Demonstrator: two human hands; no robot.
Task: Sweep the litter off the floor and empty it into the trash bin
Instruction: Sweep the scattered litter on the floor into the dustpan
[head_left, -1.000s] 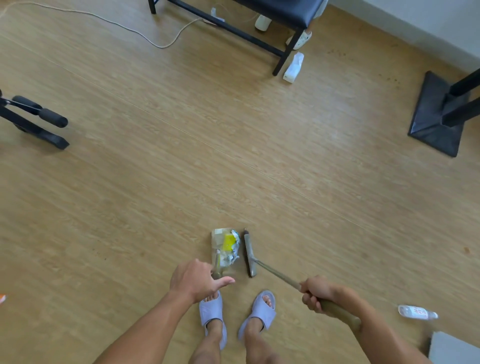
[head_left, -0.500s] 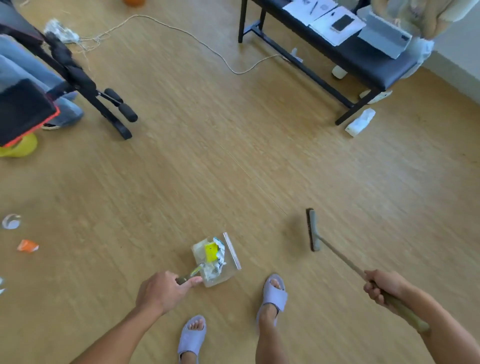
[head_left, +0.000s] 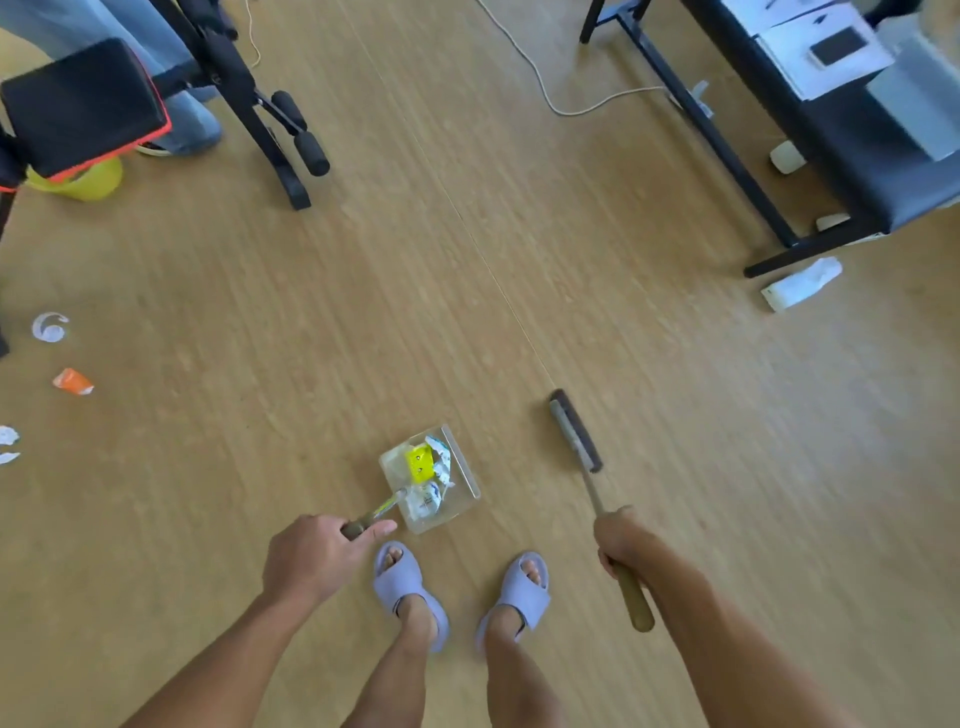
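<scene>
The left hand (head_left: 317, 553) is gripping the handle of the clear dustpan (head_left: 451, 503) just ahead of it, loaded with light, crumpled wrappers (head_left: 428, 475) likely to spill if tipped, while the right hand (head_left: 623, 543) is fisting the stiff broom (head_left: 575, 431).

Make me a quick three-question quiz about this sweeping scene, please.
1. True or false: the dustpan is empty.
2. Which hand holds the broom: A left hand, B right hand?
3. Fill in: the orange scrap lies on the person's ____ side.

Key: 1 false, it holds a yellow piece and wrappers; 2 B; 3 left.
</scene>
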